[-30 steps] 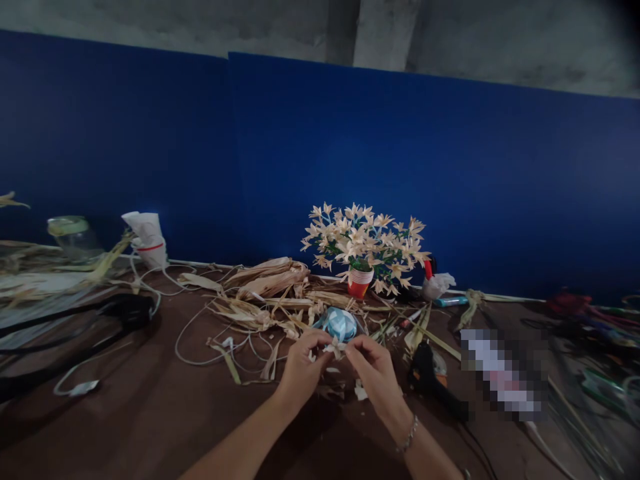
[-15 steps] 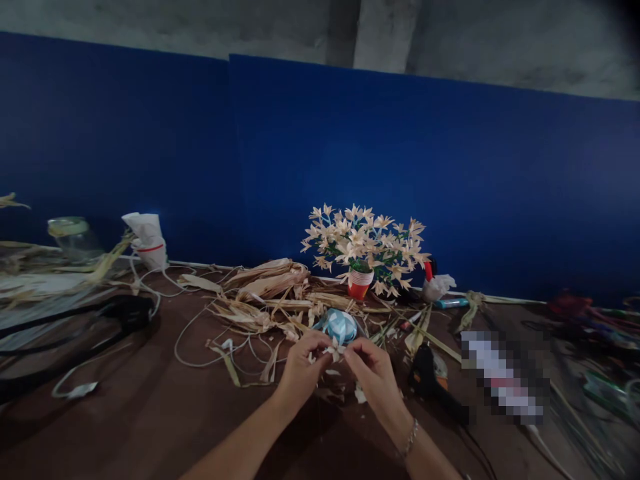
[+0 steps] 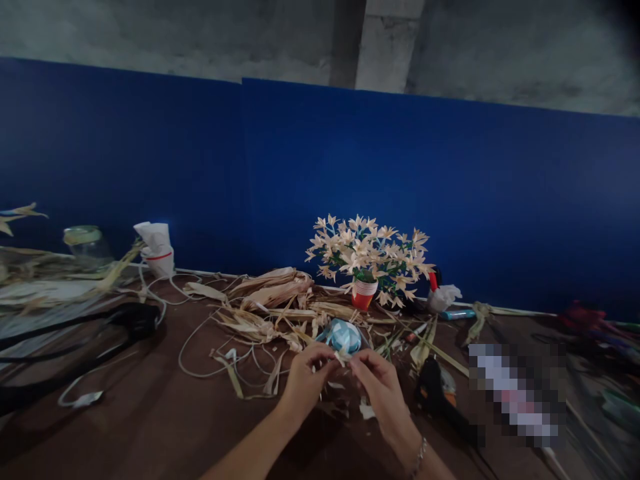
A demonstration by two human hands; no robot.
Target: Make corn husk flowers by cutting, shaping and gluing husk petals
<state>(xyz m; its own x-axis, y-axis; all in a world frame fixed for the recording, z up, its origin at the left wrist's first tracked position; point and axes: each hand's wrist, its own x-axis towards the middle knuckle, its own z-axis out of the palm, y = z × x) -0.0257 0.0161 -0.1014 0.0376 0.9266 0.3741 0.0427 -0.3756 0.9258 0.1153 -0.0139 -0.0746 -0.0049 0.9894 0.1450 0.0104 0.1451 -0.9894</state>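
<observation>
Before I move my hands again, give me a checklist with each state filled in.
1. Pale piece between the fingertips of the left hand and right hand: ok.
2. Firmness of the grip on it: cannot tell; the fingers hide much of it.
3. Glue gun on the table, apart from the right hand: ok.
4. Glue gun cool: cannot tell; nothing visible shows its heat.
5. Table under the hands free of scraps: not ok; pale bits lie there.
6. Red pot upright beyond the blue roll: ok.
</observation>
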